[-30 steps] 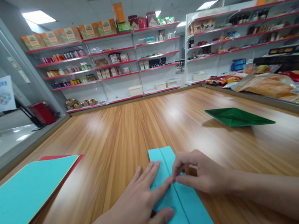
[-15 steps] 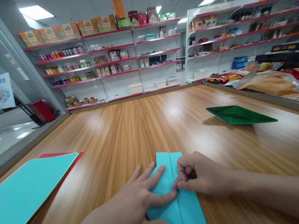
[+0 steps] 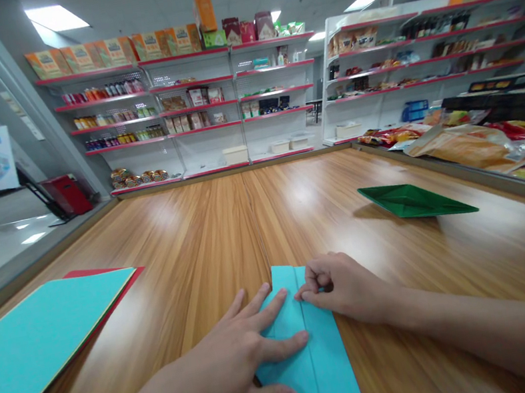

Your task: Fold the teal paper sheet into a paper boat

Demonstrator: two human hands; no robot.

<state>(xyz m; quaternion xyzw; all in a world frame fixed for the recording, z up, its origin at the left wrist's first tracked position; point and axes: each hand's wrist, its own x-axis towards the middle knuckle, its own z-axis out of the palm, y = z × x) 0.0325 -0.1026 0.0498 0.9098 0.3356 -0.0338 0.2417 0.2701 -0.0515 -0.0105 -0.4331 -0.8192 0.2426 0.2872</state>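
Observation:
A sheet of light blue paper (image 3: 330,367) lies in front of me, folded into a long strip with a seam down its middle. My left hand (image 3: 244,355) rests on the strip's left side with fingers spread, the index tip close to the seam. Curled closed, my right hand (image 3: 342,287) touches the paper near its far end, thumb and forefinger tips together at the seam. I see nothing held between them. Part of the strip is hidden beneath both hands, and its near end runs out of view.
A stack of coloured paper (image 3: 44,343), light blue on top, lies at the left of the wooden table (image 3: 197,228). A folded green paper boat shape (image 3: 413,202) sits at the right. Packaged goods (image 3: 466,143) line the right edge, with stocked shelves (image 3: 196,106) behind.
My right hand has slid away from me along the seam, toward the strip's far end. My left hand stays spread in the same place on the paper.

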